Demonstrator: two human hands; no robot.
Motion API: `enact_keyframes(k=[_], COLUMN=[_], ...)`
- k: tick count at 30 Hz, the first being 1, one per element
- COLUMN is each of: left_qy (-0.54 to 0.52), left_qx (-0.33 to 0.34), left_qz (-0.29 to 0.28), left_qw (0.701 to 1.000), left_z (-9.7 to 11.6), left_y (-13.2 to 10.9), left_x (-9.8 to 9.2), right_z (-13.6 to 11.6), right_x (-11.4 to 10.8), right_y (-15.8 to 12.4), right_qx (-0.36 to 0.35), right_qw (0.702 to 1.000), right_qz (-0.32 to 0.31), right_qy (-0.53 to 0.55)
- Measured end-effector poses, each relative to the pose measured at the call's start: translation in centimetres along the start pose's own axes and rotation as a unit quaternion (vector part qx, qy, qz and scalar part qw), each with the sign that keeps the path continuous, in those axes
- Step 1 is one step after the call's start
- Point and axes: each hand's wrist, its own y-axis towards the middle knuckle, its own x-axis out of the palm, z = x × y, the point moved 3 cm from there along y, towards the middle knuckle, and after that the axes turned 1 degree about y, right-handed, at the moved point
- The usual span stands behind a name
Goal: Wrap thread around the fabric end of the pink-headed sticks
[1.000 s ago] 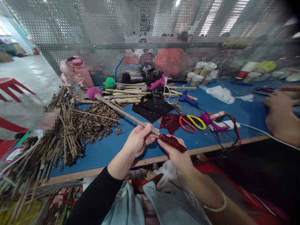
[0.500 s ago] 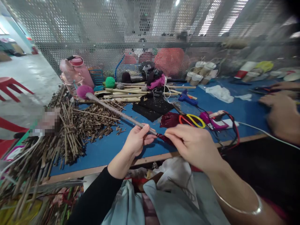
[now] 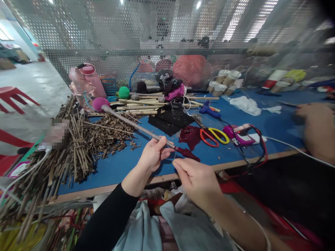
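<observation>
My left hand (image 3: 154, 151) is closed round a thin grey-wrapped stick (image 3: 136, 126), held at a slant. At its far upper left end sits a fuzzy magenta ball (image 3: 101, 104). Dark red fabric (image 3: 188, 153) is bound round the near end, just beyond my left fingers. My right hand (image 3: 197, 176) pinches just below that binding, apart from the fabric; a faint thin thread seems to run up from the pinch to the stick. A dark red cloth piece (image 3: 190, 136) and scissors with red and yellow handles (image 3: 209, 138) lie beyond.
Bundled twigs (image 3: 78, 139) and dry brown bits (image 3: 111, 134) cover the left side. Behind are pale sticks (image 3: 142, 104), black cloth (image 3: 171, 120) and a blue glue gun (image 3: 209, 109). A purple device (image 3: 239, 135) with cables stands right. Another person's hand (image 3: 318, 118) is at far right.
My right hand has moved down and left, off the dark red fabric, which now shows fully wrapped on the stick. My left hand keeps its hold. The other person's hands have shifted.
</observation>
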Motion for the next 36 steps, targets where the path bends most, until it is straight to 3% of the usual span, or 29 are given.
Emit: enact_keyframes(k=[3,5,8,10,13,15,18,20,23,25,29,31,33,36], left_qy=[0.009,0.008,-0.002,-0.008,-0.008,-0.004,0.004,0.010,0.015,0.014,-0.003,-0.010,-0.012,-0.007], left_qx=[-0.006,-0.009,-0.008,-0.008,-0.006,-0.005,-0.008,-0.010,-0.009,-0.012,-0.014,-0.005,0.004,0.007], left_qz=[-0.012,-0.026,-0.040,-0.044,-0.031,-0.011,0.006,0.007,-0.002,-0.015,-0.046,-0.048,-0.034,-0.004], left_qw=[1.000,1.000,0.999,0.999,0.999,1.000,1.000,1.000,1.000,1.000,0.999,0.999,0.999,1.000], left_z=[-0.1,0.0,0.1,0.0,0.0,-0.1,-0.2,-0.3,-0.4,-0.4,-0.2,-0.1,-0.1,-0.1], left_y=[-0.2,-0.3,-0.2,-0.1,0.1,0.2,0.2,0.0,-0.1,-0.2,-0.2,-0.1,0.0,0.1], left_x=[-0.1,-0.1,0.2,0.3,0.3,0.1,-0.1,-0.2,-0.3,-0.3,0.1,0.2,0.1,-0.1], right_z=[1.6,4.0,6.9,7.1,5.1,2.8,-0.1,-0.4,1.9,4.4,7.2,6.4,4.8,2.0], right_x=[-3.1,-3.8,-1.7,0.7,2.9,3.1,1.3,-0.8,-3.5,-4.0,-1.0,1.1,2.5,2.9], right_y=[2.6,4.1,4.5,3.2,0.3,-1.1,-1.4,-0.4,1.9,3.2,3.4,2.2,0.5,-1.4], right_qx=[-0.011,0.020,0.071,0.095,0.136,0.111,0.024,-0.004,0.015,0.062,0.151,0.167,0.187,0.151], right_qw=[0.998,0.998,0.993,0.987,0.986,0.991,1.000,0.999,0.998,0.998,0.978,0.968,0.965,0.977], right_qz=[0.024,0.049,-0.003,-0.033,0.022,0.026,-0.001,-0.004,0.011,0.029,0.001,-0.006,0.032,0.089], right_qy=[-0.049,-0.020,0.091,0.126,0.099,0.065,0.004,-0.033,-0.055,-0.016,0.145,0.188,0.179,0.125])
